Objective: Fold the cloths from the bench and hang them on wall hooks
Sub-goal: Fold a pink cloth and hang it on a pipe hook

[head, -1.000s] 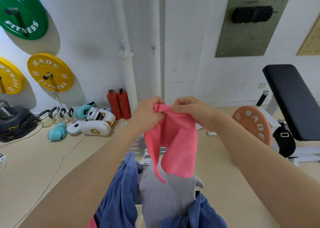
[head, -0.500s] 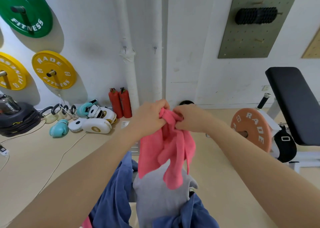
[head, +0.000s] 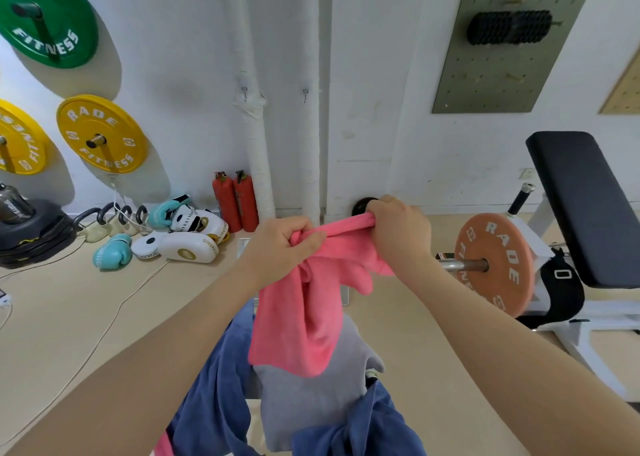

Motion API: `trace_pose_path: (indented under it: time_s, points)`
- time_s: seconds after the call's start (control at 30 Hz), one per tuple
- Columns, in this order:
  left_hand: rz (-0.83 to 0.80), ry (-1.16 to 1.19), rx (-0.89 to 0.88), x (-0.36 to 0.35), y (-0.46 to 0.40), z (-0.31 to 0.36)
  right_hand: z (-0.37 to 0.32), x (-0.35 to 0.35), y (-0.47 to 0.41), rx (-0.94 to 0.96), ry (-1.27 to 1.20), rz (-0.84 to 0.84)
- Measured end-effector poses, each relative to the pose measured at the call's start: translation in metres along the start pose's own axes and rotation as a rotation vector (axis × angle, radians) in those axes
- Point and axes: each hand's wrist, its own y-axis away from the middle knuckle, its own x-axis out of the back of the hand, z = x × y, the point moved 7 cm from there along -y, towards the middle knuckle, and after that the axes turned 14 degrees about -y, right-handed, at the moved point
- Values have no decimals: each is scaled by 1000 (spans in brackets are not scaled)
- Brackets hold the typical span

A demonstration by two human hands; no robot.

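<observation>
A pink cloth (head: 304, 313) hangs in front of me, held up by both hands along its top edge. My left hand (head: 280, 244) grips one bunched end and my right hand (head: 398, 230) grips the other, with the edge stretched between them. Below it lie a grey cloth (head: 311, 396) and blue cloths (head: 211, 400), draped over something hidden underneath. Two small wall hooks (head: 244, 90) (head: 305, 92) sit on the white wall above, at the pipes.
Weight plates, green (head: 45, 16) and yellow (head: 100, 133), hang on the left wall. Boxing gloves and pads (head: 173, 234), two red extinguishers (head: 235, 199) and cables lie on the floor. A black bench (head: 585, 206) with an orange plate (head: 495, 265) stands right.
My hands have moved apart, the right one going right and up, so the pink cloth's top edge is now stretched out instead of bunched between them.
</observation>
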Motion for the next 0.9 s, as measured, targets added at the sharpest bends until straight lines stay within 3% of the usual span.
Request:
trace_pose_path:
  time_s: [0.1,0.17,0.23,0.3,0.43,0.57,0.63,0.73,0.83,0.9]
  points:
    - [60,-290,128,2,-1,-36,29,1,-2,-156,-121,2]
    - [-81,-533,330,-4,0,-69,34,-5,-5,-171,-249,-63]
    - [-288,-677,356,-18,3,-80,21,-14,-4,-89,-313,-198]
    - [-382,-507,276,-34,5,-64,2,-23,4,8,-373,-307]
    - [-336,-251,33,-52,-3,-8,-23,-30,13,73,-554,-391]
    - [-302,-348,52,-49,-11,-6,-29,-24,14,112,-534,-353]
    - [-269,-411,104,-44,-11,-14,-27,-28,15,124,-352,-366]
    - [-170,-381,167,-36,-11,-22,-14,-31,18,-24,-139,-329]
    - [-115,-278,233,-30,-13,-31,-14,-36,22,-100,-206,-371]
    - [-191,-203,330,-31,-12,-44,-15,-46,28,-159,-440,-492]
